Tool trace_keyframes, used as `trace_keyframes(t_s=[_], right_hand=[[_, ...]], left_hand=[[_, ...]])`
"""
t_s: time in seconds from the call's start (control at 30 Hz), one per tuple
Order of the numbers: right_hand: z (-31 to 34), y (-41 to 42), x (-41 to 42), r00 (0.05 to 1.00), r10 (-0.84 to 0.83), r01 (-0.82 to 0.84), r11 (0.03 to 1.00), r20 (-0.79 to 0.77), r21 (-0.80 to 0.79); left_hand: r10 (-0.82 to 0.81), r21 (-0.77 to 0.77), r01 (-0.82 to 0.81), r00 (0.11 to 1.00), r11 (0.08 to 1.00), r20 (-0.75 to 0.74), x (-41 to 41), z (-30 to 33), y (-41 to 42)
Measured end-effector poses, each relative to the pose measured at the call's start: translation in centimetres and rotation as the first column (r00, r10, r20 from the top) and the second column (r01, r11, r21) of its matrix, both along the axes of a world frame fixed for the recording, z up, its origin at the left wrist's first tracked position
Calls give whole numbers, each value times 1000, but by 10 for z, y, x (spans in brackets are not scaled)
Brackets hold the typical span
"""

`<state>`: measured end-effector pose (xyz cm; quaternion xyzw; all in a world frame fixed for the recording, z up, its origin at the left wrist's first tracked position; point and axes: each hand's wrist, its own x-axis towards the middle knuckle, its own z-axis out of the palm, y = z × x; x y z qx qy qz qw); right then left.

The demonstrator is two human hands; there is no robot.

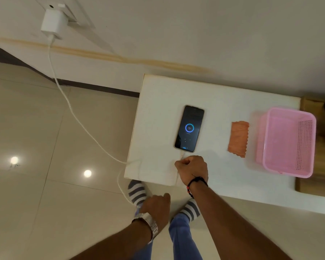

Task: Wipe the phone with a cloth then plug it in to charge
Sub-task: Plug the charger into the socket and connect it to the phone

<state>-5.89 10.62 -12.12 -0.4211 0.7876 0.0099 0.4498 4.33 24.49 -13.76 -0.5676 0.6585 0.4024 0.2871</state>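
A: Phone (189,128) status?
B: Laid face up on the white table (158,113), charging ring displayed, cable (68,104) plugged into its near end and run to the charger (53,23) in the wall socket.
A: Hands?
B: Right hand (192,168) is closed, cable pinched just below the phone. Left hand (156,205) is held low, nothing gripped, fingers loose.
A: Cloth?
B: Orange cloth (238,138) is laid folded between phone and pink basket (287,141).

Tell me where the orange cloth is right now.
In the head view, the orange cloth lies folded on the white table, right of the phone and just left of the pink basket.
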Motion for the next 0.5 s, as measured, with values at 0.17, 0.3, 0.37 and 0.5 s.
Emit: trace_keyframes(t_s=[0.17, 0.3, 0.37, 0.5], right_hand=[[-2, -1, -5, 1000, 19, -19, 1000, 12, -6], [-2, 1, -5, 999, 48, -48, 998, 10, -33], [-2, 2, -5, 998, 62, -61, 997, 15, -39], [1, 3, -5, 997, 77, -76, 996, 23, -49]], left_hand=[[-64, -80, 61, 997, 995, -44, 1, -1, 11], [-137, -103, 143, 989, 984, 61, 9, -1, -5], [-112, -48, 114, 993, 992, 45, 9, -3, -11], [-13, -32, 12, 1000, 999, -17, 7, -10, -19]])
